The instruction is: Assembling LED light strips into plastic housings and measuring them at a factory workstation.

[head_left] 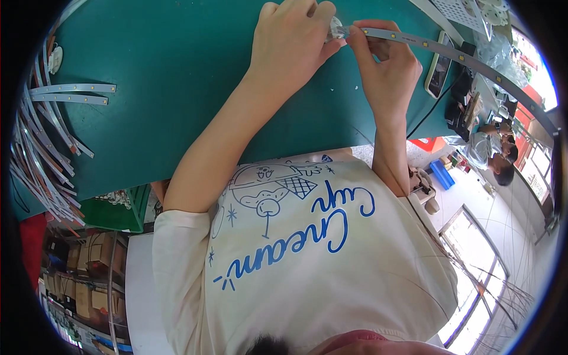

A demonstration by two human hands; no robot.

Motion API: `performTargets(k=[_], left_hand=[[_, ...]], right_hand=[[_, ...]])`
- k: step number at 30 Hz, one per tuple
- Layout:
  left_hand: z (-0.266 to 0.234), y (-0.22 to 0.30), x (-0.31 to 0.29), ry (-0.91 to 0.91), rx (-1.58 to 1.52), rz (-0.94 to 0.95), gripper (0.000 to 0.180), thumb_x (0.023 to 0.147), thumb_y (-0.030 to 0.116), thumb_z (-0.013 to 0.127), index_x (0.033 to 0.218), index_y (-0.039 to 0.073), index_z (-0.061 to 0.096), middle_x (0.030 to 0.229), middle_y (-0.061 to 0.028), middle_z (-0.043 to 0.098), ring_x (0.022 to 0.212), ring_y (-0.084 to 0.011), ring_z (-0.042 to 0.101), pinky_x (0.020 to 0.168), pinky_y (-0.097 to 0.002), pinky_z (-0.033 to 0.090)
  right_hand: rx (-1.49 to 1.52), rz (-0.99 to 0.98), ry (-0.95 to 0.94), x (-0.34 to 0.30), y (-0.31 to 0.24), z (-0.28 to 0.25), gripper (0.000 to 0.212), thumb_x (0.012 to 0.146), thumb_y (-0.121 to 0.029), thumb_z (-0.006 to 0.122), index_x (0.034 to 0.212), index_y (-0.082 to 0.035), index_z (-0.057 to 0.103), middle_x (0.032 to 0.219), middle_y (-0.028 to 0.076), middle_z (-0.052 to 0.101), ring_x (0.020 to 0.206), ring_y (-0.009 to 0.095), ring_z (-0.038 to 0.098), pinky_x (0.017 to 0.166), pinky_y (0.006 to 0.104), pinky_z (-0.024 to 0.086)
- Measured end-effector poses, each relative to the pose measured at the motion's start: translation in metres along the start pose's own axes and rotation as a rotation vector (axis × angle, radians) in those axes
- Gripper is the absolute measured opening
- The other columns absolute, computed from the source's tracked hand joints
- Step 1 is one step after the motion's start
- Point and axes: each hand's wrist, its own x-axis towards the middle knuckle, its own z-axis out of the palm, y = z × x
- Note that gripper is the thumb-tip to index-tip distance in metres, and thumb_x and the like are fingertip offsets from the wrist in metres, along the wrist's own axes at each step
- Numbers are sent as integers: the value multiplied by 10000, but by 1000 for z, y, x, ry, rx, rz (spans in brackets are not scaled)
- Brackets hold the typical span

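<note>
The green tabletop (195, 65) filled the upper frame, where, near top centre, the left hand (296, 36) had its grip pinched on a small whitish piece (335, 28) and the right hand (387, 66) on an LED strip (461, 58) beside it, seemingly midway, with loose strips (47, 160) at far left apparently remaining.

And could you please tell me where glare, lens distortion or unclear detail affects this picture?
Head view: the window at lower right is nearly washed out to white; the bundled strips at left show bright streaks; black rounded borders show the fisheye distortion; the small whitish fitting, partly covered by the left hand, is too small to read in detail.
</note>
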Motion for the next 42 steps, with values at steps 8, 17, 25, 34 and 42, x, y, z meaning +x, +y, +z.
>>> performTargets(k=[8,17,25,34,42], left_hand=[[0,-1,0,0,-6,-2,261,765,267,674,839,86,502,803,-92,480,775,-235,517,669,-362,370],[1,-1,1,-4,5,-22,249,788,279,659,840,87,510,798,-94,488,769,-233,517,665,-358,371],[1,-1,0,12,-26,-2,253,780,274,660,829,85,499,794,-91,487,759,-234,516,661,-358,367],[6,-2,-1,73,-16,16,233,778,260,646,806,91,489,776,-90,470,753,-240,512,652,-360,364],[5,-3,1,95,-17,29,244,765,250,661,803,81,487,793,-98,472,746,-253,516,656,-368,380]], right_hand=[[14,9,-29,3,1,0,143,828,-102,663,913,7,625,768,85,681,737,129,676,681,217,526],[92,103,-77,1,7,1,188,876,-115,614,984,26,555,826,115,666,808,171,681,627,189,515],[128,71,-62,1,9,2,179,877,-122,616,969,20,554,795,100,666,792,163,683,594,162,495],[-98,-81,52,-2,9,7,166,840,-153,659,938,-30,606,762,82,683,733,141,686,589,227,505],[-168,-167,75,-1,-7,12,102,818,-124,657,859,-35,631,716,78,671,709,175,689,598,244,503]])
